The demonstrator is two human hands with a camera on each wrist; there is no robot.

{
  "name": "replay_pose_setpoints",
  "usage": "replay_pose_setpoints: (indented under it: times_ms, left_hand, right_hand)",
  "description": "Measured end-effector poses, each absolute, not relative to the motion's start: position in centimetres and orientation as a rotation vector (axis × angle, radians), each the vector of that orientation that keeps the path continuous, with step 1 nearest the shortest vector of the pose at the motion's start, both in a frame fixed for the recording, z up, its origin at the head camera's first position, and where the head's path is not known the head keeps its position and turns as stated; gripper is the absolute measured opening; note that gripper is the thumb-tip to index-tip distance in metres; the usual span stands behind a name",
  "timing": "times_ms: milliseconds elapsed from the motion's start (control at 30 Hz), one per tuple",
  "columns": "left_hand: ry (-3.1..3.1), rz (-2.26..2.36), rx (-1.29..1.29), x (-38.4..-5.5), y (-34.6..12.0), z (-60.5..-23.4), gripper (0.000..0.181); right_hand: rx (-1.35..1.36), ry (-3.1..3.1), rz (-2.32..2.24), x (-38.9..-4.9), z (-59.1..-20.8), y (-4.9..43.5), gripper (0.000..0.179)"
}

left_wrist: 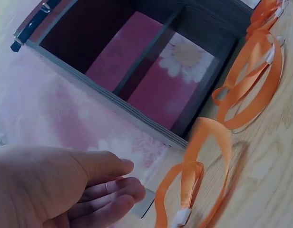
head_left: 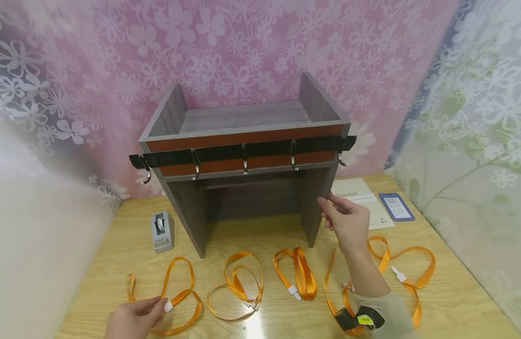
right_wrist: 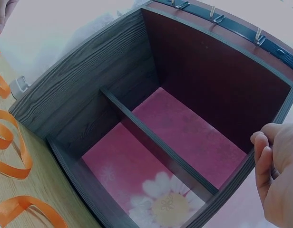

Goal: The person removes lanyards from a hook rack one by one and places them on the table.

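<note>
A dark grey wooden shelf unit [head_left: 243, 117] stands on the table, with a black rail [head_left: 222, 153] of several metal hooks across its reddish-brown front board. My right hand [head_left: 347, 219] is by the unit's right side panel [head_left: 319, 202], fingers loosely bent and nothing visible in them; whether it touches the panel, I cannot tell. At the lower left, my left hand [head_left: 135, 318] hovers beside an orange lanyard [head_left: 196, 310] with a white clip. The left wrist view shows its fingers [left_wrist: 106, 190] loosely curled, apart from the lanyard.
More orange lanyards lie along the table front, including a looped one [head_left: 243, 287], a folded one [head_left: 304, 278] and one at right [head_left: 429, 268]. A grey tape dispenser [head_left: 162, 231] sits left of the unit. At right are a "Gambit" notebook [head_left: 357, 188] and a blue badge holder [head_left: 396, 207].
</note>
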State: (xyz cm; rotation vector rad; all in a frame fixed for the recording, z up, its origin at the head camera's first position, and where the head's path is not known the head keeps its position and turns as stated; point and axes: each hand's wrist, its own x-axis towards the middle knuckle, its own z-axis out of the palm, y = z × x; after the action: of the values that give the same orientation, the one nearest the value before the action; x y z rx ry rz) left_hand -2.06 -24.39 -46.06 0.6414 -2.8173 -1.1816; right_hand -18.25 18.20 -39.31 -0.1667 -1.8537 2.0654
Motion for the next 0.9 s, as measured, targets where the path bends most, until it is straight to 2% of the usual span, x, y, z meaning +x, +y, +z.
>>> replay_pose_setpoints:
  times_ms: [233,500,700,900]
  left_hand:
    - [-2.702,-1.454,0.724,-2.6,-24.5,-45.1,0.035]
    - [-2.612,-1.565,0.677,-3.8,-24.8,-42.2,0.044]
    - [-2.664,-1.483,0.508,-4.6,-25.6,-40.1,0.050]
    - [-2.733,-1.301,0.331,-5.5,-26.4,-38.7,0.048]
  right_hand:
    - [-0.163,-1.874,2.076,-18.2,-39.3,18.1,0.028]
    - [-0.172,-1.865,2.053,-17.9,-39.1,18.1,0.027]
    - [-0.160,-1.915,2.005,-17.7,-38.8,18.4,0.028]
    - [-0.015,-2.103,1.855,-17.7,-38.3,19.0,0.029]
